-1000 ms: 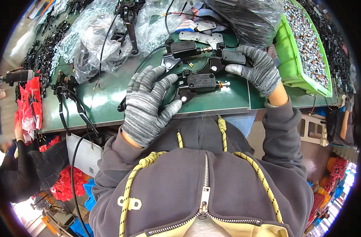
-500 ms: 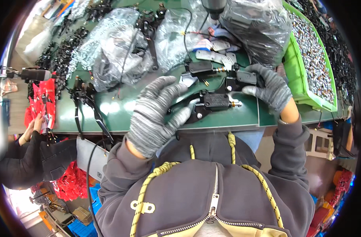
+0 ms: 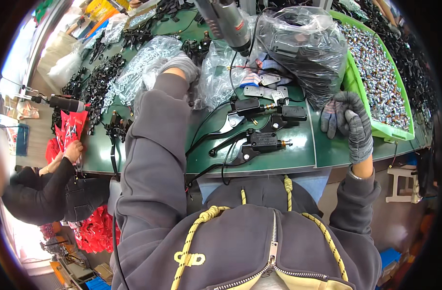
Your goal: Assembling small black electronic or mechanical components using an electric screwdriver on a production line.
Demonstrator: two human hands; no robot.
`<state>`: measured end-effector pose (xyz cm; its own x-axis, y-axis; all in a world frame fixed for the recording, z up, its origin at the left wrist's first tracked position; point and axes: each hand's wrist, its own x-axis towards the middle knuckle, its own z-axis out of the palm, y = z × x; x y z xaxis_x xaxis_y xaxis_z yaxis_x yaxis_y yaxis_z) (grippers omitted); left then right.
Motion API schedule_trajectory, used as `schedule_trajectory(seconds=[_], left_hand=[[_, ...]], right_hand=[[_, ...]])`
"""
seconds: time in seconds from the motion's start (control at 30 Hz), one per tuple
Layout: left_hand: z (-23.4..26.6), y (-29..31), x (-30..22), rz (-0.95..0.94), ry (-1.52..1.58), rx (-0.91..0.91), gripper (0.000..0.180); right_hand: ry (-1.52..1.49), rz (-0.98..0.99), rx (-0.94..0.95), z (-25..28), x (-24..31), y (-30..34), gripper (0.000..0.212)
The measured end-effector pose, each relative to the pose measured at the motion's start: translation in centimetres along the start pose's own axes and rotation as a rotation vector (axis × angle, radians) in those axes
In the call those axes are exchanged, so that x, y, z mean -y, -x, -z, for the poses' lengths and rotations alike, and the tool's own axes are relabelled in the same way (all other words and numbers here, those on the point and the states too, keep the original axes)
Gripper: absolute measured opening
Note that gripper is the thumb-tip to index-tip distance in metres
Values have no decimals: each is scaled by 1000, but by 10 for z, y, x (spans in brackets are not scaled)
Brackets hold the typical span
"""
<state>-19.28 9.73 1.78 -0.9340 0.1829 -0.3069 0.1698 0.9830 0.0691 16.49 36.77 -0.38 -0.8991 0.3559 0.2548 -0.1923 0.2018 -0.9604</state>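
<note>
On a grn table (image 3: 291,162) w/ clear plastic bags (image 3: 218,77) at back, three blk lever assys (image 3: 263,139), boxy-topped, lie front-ctr; gloved L hand (image 3: 181,64) at bags, can't tell grip; gloved R hand (image 3: 359,126) half-curled, hold unclear; two assys show brass-&-silver tips (image 3: 287,143).

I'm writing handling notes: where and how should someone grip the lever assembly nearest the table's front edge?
Probably by its rectangular black housing, from above on the person's side: that block looks compact and flat-sided, while the slim lever trails left, a metal fitting juts right, and another assembly lies close behind.
</note>
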Motion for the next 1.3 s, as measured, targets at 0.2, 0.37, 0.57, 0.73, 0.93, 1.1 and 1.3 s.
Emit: schedule_trajectory(seconds=[0.2,0.37,0.57,0.73,0.93,1.1,1.3], left_hand=[[-22,-41,74,-216,339,-150,60],[-15,17,76,-285,1261,-102,64],[-24,96,99,-770,1659,-181,49],[-25,130,121,-729,1896,436,49],[-23,207,101,-382,1549,217,25],[-21,240,75,-224,1315,291,30],[-33,244,68,-176,1352,342,25]], right_hand=[[135,0,-24,-5,11,12,25],[94,-39,-57,-15,15,6,25],[26,-136,-29,-17,29,-6,29],[18,106,44,-58,51,-26,25],[-84,429,215,-116,84,-62,25],[-131,59,245,-139,106,-51,21],[316,522,116,-135,68,-55,20]])
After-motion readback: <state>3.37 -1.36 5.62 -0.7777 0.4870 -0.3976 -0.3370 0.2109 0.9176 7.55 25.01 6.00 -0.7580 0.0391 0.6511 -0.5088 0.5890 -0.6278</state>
